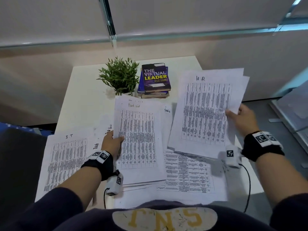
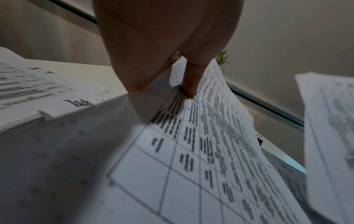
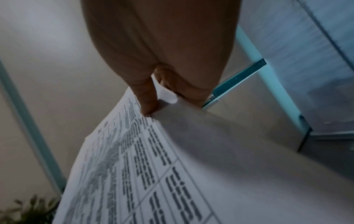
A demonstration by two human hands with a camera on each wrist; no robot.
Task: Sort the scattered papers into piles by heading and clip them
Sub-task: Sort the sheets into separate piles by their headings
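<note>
Nearest the person, loose sheets with printed tables lie across the front of the desk, overlapping and unsorted. To the near left sits the I.T pile, flat on the desk, with a sheet headed Task peeking out beside it.

The left hand pinches the left edge of the Task List bundle, thumb on top and the other fingers underneath; from the left wrist view the bundle curves up off the desk. The right hand pinches the right edge of the H.R bundle, thumb over the printed face and fingers behind, holding it raised and tilted above the loose sheets.

As I read it, the step in hand is parting these two headings and laying each bundle in its own spot. To do that well, each stack wants squaring before it goes down, since the H.R sheets are fanned at their top corners, and it should land apart from the I.T pile and clear of the unsorted sheets, so the headings stay readable. A one-edge pinch lets paper sag and slide, so lowering gently would help.

A sheet marked Logs shows between the two bundles. What looks like a black binder clip peeks past the Task List edge in the left wrist view. Farther back stand a small plant and a stack of books.
</note>
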